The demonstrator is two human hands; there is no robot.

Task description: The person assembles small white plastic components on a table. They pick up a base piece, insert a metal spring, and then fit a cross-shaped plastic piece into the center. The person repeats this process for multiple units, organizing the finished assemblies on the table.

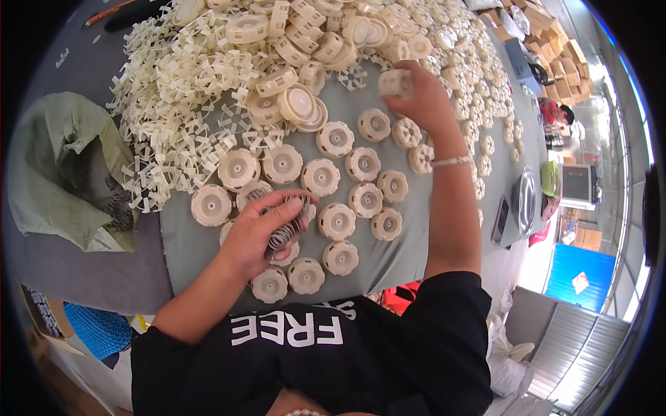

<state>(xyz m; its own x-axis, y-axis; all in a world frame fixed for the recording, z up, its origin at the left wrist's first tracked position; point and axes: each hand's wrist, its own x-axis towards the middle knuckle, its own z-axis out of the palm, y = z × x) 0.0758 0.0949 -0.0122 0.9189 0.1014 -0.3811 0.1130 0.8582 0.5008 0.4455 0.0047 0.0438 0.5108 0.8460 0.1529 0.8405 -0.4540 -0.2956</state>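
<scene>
My left hand is closed around several metal coil springs, held just above the grey cloth-covered table. Under and around it lie loose rows of cream round plastic caps, hollow side up with a small hub in the middle. Farther off to the right, my right hand grips a cream round plastic part, slightly blurred. That hand is raised near a group of similar round parts with slotted faces. A bracelet circles my right wrist.
At the far left spreads a heap of small white plastic clips. Cream caps pile up at the far middle. A green sack with springs inside lies at the left. On the right are a phone and a shiny metal dish.
</scene>
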